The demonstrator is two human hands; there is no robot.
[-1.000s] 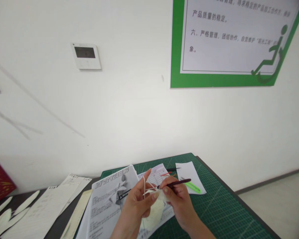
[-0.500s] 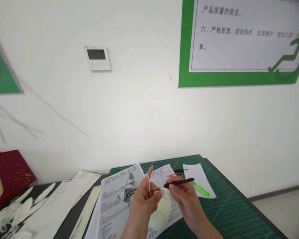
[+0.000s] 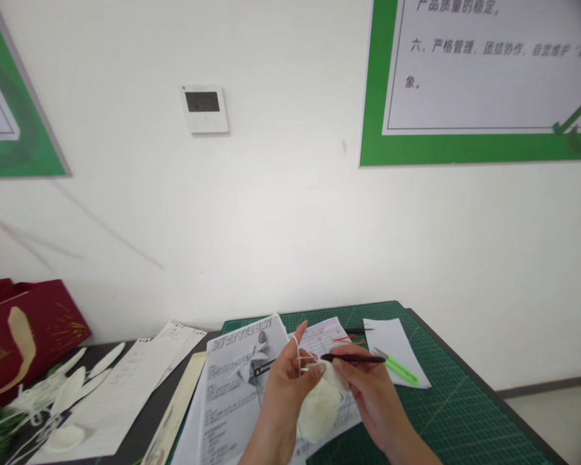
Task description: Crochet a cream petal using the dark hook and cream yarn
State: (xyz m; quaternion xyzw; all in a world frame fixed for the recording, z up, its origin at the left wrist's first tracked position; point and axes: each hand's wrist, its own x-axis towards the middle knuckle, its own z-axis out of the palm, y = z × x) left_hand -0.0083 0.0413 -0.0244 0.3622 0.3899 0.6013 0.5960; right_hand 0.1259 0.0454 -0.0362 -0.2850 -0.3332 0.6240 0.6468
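Note:
My right hand [image 3: 370, 387] is closed around the dark handle of a crochet hook [image 3: 361, 358], whose tip points left toward my other hand. White yarn runs over the raised index finger of my left hand [image 3: 288, 381], and its thumb and fingers pinch a small white crocheted piece [image 3: 333, 376] at the hook's tip. My right fingers also touch the edge of that piece. Just below both hands a ball of cream yarn [image 3: 319, 413] rests on the papers, partly covered by my left thumb and the work.
Printed sheets [image 3: 232, 400] lie on a green cutting mat [image 3: 465, 407]. A lime-green cutter [image 3: 401, 369] rests on white paper at right. Further left are a ruler-like strip [image 3: 177, 407], handwritten sheets [image 3: 121, 400], white leaf-shaped pieces [image 3: 70, 391] and a red bag [image 3: 33, 329].
The view has turned slightly left. My hands have come closer together, and the hook's tip now meets the yarn by my left fingertips, with the white piece more visible.

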